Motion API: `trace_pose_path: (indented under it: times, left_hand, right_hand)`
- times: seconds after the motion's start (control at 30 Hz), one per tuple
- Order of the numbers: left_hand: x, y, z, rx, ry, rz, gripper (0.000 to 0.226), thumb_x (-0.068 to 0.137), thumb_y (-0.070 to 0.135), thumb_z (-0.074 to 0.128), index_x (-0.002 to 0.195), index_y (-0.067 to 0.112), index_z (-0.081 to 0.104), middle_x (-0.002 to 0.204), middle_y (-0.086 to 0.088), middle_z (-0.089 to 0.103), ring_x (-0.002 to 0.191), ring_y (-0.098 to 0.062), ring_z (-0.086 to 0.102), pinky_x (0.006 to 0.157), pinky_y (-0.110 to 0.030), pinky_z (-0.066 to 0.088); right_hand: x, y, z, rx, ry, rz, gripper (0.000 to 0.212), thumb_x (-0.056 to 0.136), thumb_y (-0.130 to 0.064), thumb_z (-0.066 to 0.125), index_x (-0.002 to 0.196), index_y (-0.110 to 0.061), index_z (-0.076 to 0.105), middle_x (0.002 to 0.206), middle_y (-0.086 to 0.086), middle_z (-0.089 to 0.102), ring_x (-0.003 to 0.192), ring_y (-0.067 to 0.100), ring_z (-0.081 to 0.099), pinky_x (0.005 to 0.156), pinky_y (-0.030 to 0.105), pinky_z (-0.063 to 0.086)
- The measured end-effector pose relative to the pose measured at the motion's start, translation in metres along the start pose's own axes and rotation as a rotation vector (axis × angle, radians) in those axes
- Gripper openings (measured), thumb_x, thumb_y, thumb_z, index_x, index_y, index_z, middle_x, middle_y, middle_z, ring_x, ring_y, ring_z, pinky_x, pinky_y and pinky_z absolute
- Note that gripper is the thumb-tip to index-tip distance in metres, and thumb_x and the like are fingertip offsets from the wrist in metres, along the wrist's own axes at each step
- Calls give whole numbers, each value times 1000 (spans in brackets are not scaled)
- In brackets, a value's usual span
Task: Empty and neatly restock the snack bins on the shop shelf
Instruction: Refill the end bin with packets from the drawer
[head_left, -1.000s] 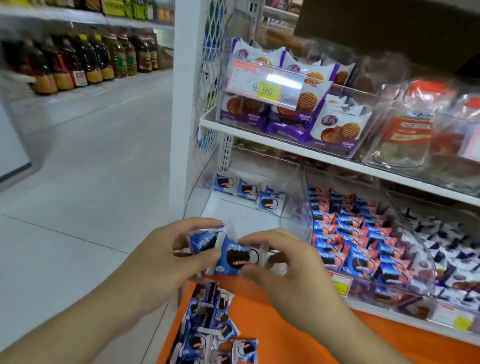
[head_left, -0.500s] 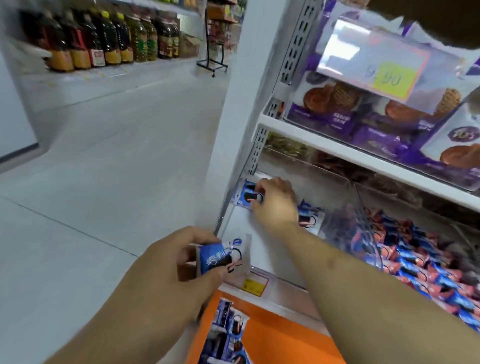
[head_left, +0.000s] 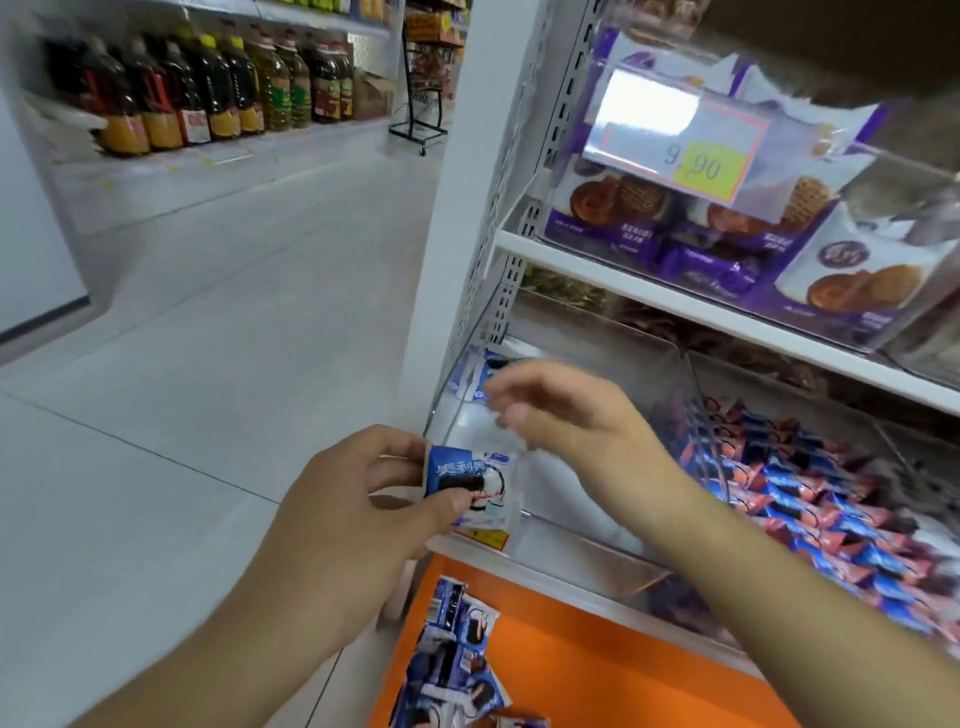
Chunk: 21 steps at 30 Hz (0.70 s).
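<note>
Snack packet (head_left: 467, 480), blue and white, cookie printed on its face: pinched in the left hand (head_left: 358, 512), thumb across the lower front, fingers curled behind its left edge; held just in front of the clear bin (head_left: 613, 519), at the bin's front left corner; right hand (head_left: 576, 415) above the bin, fingers loosely bent and blurred, holding nothing that can be made out, its fingertips near more blue packets (head_left: 480, 376) at the bin's back left; loose packets of the same kind (head_left: 452, 660) lying on the orange ledge (head_left: 597, 665) below the shelf; neighbouring bin to the right packed with red-and-blue packets (head_left: 831, 493); upper shelf bin with purple biscuit packs (head_left: 691, 244) behind a price tag (head_left: 680, 137) reading 9.90; oil bottles (head_left: 208, 88) across the aisle.
</note>
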<state>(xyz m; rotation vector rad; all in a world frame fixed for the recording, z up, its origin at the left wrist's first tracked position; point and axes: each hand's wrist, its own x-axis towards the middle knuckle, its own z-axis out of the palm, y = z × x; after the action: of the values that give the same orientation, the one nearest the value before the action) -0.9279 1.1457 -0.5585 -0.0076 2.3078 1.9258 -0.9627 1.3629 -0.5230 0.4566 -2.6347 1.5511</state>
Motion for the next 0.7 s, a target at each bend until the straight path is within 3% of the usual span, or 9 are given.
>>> trace_pose_path:
  times: [0.1, 0.2, 0.3, 0.37, 0.43, 0.47, 0.63, 0.7]
  left_hand:
    - [-5, 7, 8, 41, -13, 37, 28, 83, 35, 83, 106, 35, 69, 93, 26, 76, 81, -1, 75, 73, -31, 61]
    - [-12, 9, 14, 157, -98, 129, 36, 86, 50, 74, 121, 45, 66, 112, 34, 70, 101, 12, 65, 95, -24, 54]
    - [-16, 6, 14, 510, -229, 272, 57, 98, 51, 61, 148, 58, 34, 141, 45, 34, 123, 19, 37, 98, -2, 28]
    - [-14, 0, 14, 733, -303, 379, 67, 103, 51, 52, 158, 55, 13, 160, 40, 6, 146, 14, 7, 113, -8, 8]
    - [-11, -7, 15, 895, -363, 414, 73, 105, 54, 44, 161, 49, -3, 166, 30, -16, 148, 8, -22, 118, -20, -8]
    - [-9, -9, 16, 937, -381, 418, 74, 106, 55, 41, 160, 48, -8, 166, 28, -20, 146, 7, -27, 118, -22, -11]
    - [2, -12, 19, 942, -389, 424, 76, 99, 62, 38, 161, 49, -4, 166, 28, -18, 148, 4, -27, 118, -25, -10]
    - [6, -17, 17, 923, -372, 445, 80, 85, 62, 36, 160, 51, 12, 168, 28, -3, 148, 4, -19, 116, -25, 0]
  right_hand:
    - [-39, -21, -1, -181, -107, 20, 27, 89, -18, 83, 112, -28, 75, 112, -11, 73, 112, 12, 67, 84, 32, 56]
    - [-46, -10, -3, -271, 36, 117, 28, 84, -19, 88, 101, -35, 73, 103, -14, 71, 99, 11, 69, 78, 35, 57]
    - [-29, 10, -15, -397, 200, 168, 31, 83, -17, 87, 103, -36, 72, 93, -14, 67, 84, 8, 66, 69, 19, 51]
    - [-7, 28, -23, -543, 269, 213, 30, 83, -14, 84, 106, -30, 74, 93, -13, 68, 84, 7, 64, 70, 15, 44]
    - [19, 54, -28, -633, 318, 265, 27, 83, -8, 79, 105, -23, 75, 97, -7, 71, 90, 14, 65, 75, 21, 45]
    - [32, 68, -29, -668, 330, 278, 29, 82, -5, 76, 104, -23, 75, 99, -5, 72, 94, 17, 67, 78, 25, 48]
    - [68, 120, -26, -805, 304, 331, 37, 84, -5, 66, 113, -27, 73, 117, 3, 71, 106, 28, 67, 88, 42, 59]
    - [73, 132, -23, -847, 328, 323, 36, 86, -10, 68, 115, -29, 73, 120, 3, 71, 111, 30, 63, 92, 44, 58]
